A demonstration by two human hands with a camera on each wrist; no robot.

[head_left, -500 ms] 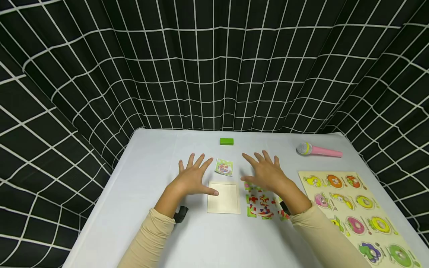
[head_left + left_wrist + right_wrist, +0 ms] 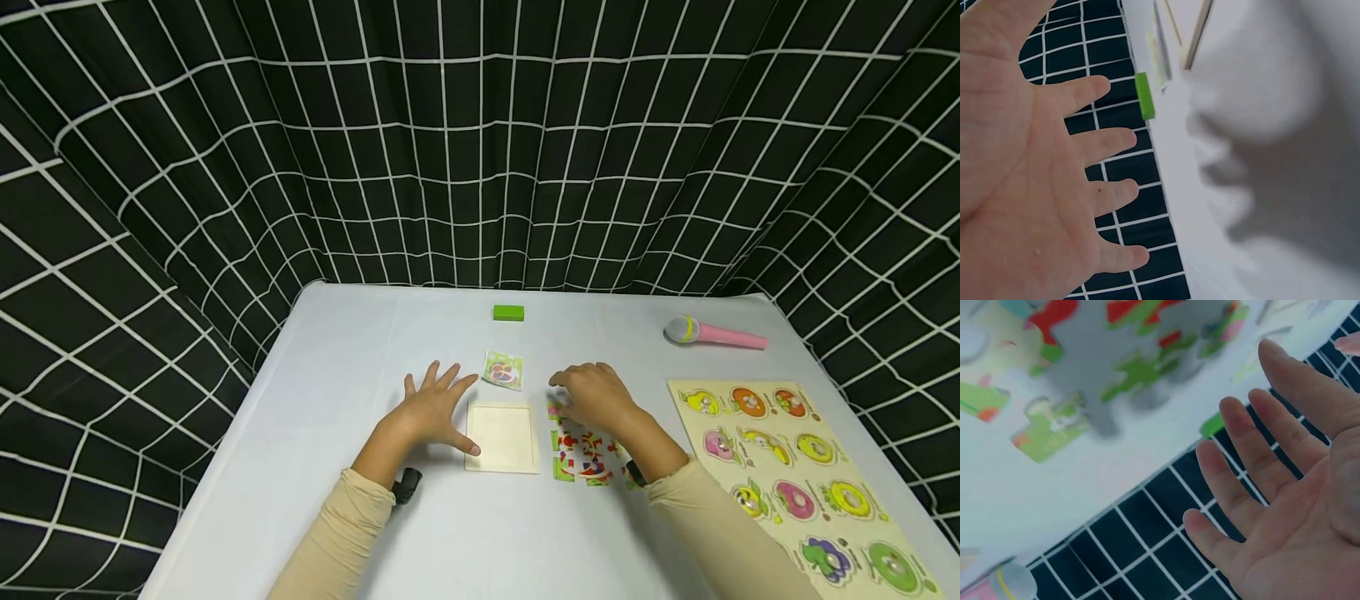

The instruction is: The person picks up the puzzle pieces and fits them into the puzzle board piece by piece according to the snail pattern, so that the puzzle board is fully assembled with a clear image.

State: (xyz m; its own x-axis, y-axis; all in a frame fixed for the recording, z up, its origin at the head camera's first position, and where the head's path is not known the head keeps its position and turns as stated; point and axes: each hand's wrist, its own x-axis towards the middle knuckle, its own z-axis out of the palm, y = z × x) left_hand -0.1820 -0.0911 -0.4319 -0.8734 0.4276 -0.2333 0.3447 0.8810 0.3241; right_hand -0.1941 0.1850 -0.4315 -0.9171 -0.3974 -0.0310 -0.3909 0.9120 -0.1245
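Note:
My left hand (image 2: 423, 417) is held spread above the table, its thumb overlapping the left side of a shallow pale puzzle tray (image 2: 504, 437). The left wrist view shows its bare palm (image 2: 1029, 181), with nothing in it. Over a cluster of loose jigsaw pieces (image 2: 595, 468), right of the tray, hovers my right hand (image 2: 596, 396), fingers bent forward. No piece lies in its palm (image 2: 1297, 531) in the right wrist view, where a green jigsaw piece (image 2: 1138, 378) and others lie beyond the fingertips. That hand and its wrist hide part of the cluster from the head view.
A small picture card (image 2: 502, 370) lies just behind the tray, and farther back is a green block (image 2: 508, 312). A pink toy microphone (image 2: 727, 336) rests at the back right. Below it, a fruit peg board (image 2: 678, 390) covers the table's right side, partly under my right sleeve.
My right hand has turned down from spread fingers to bent ones above the jigsaw pieces. The left hand has dropped slightly and stays spread.

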